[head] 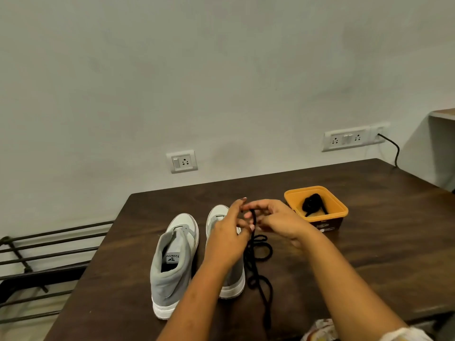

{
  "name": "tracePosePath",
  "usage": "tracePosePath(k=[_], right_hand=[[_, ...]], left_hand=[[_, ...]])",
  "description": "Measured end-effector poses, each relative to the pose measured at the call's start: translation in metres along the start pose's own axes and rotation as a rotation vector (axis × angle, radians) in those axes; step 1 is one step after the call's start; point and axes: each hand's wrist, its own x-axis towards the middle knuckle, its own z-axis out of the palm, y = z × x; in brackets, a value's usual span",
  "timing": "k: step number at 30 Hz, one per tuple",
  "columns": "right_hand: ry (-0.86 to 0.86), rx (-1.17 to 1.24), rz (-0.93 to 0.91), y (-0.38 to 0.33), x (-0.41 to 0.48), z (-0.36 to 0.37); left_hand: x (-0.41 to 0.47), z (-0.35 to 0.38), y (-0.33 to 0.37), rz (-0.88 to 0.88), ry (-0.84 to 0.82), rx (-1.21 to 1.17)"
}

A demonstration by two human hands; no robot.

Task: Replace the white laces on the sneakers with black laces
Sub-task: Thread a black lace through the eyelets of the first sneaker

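Two grey and white high-top sneakers stand side by side on the dark wooden table point(369, 230), toes pointing away. The left sneaker point(173, 262) has no lace. The right sneaker point(232, 279) is partly hidden behind my left hand point(227, 238). A black lace point(258, 252) hangs in loops between my hands down to the table. My left hand pinches the lace near its top, and my right hand point(277, 221) holds it with curled fingers just above the right sneaker. A second black lace point(312, 203) lies bundled in an orange tub point(337, 212).
The orange tub stands at the back right of the table. A metal rack point(44, 262) is beside the table's left edge. Wall sockets point(182, 161) and a plugged black cable point(391, 146) are behind. A crumpled cloth point(320, 328) lies at the near edge.
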Motion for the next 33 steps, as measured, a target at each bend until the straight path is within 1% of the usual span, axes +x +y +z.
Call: tracePosePath(k=[2,4,8,11,12,14,16,18,21,24,26,29,30,33], right_hand=[[-0.032,0.129,-0.008,-0.005,-0.003,0.002],[-0.045,0.179,-0.007,-0.007,-0.004,0.002],[0.018,0.035,-0.049,-0.001,-0.002,0.000],[0.068,-0.071,-0.050,0.002,0.001,-0.001],[0.054,-0.084,-0.032,0.003,0.001,-0.001],[-0.011,-0.007,0.040,0.004,0.001,0.002],[-0.028,0.008,0.092,0.007,0.003,0.004],[-0.002,-0.043,0.085,0.011,0.007,0.005],[0.032,-0.014,0.057,0.014,0.012,0.008],[0.131,-0.018,0.040,0.020,0.018,0.010],[0.194,0.037,0.038,0.019,0.020,0.010],[0.253,0.220,0.047,0.017,0.022,0.008],[0.256,0.246,0.046,0.018,0.022,0.008],[0.240,0.194,0.052,0.023,0.023,0.009]], left_hand=[[0.002,0.002,-0.003,-0.011,-0.001,0.023],[0.004,0.001,-0.006,-0.006,0.011,0.055],[0.008,-0.002,-0.012,-0.025,0.046,0.015],[0.009,-0.006,-0.014,-0.035,0.161,0.072],[0.009,-0.007,-0.013,-0.018,0.196,0.109],[0.008,-0.008,-0.012,0.030,0.234,0.134],[0.006,-0.007,-0.008,0.066,0.198,0.152],[0.005,-0.003,-0.009,0.098,0.121,0.226],[0.007,0.001,-0.011,0.107,0.047,0.295],[0.009,0.001,-0.014,0.078,-0.073,0.239],[0.010,0.001,-0.017,0.052,-0.098,0.176],[0.011,0.000,-0.026,-0.055,0.009,0.237],[0.011,-0.001,-0.030,-0.112,0.008,0.290],[0.010,0.001,-0.039,-0.271,-0.155,0.503]])
